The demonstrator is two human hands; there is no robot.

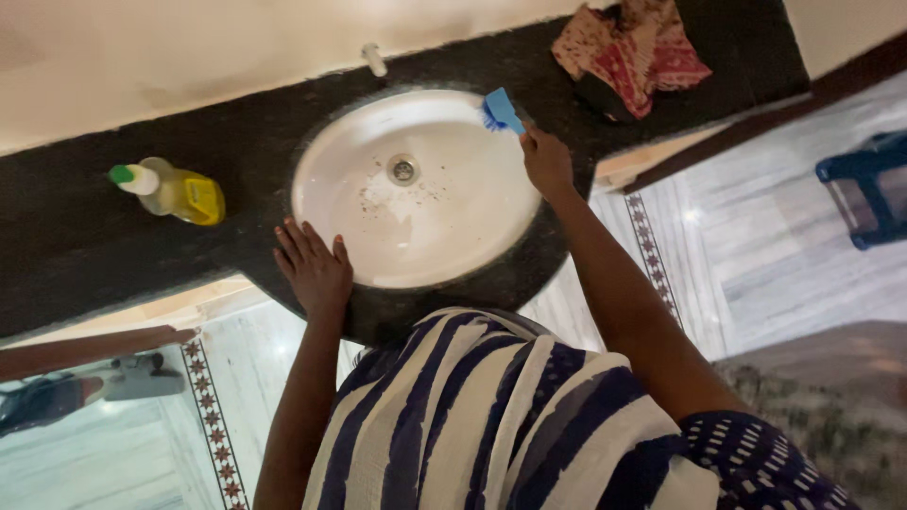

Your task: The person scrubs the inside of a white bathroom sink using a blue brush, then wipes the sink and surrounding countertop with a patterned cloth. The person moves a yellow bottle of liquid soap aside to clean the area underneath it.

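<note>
While right fingers [540, 151] clench blue brush [501, 110] at sink [378, 255] rim, left fingers [307, 241] flat, released

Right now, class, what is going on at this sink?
A person in a blue and white striped garment leans over a white oval sink set in a dark counter. The right hand holds a blue brush at the far rim of the sink. The left hand rests flat on the near rim. Brown specks lie around the drain. A yellow bottle lies on the counter to one side, and a red patterned cloth sits at the other end.
</note>
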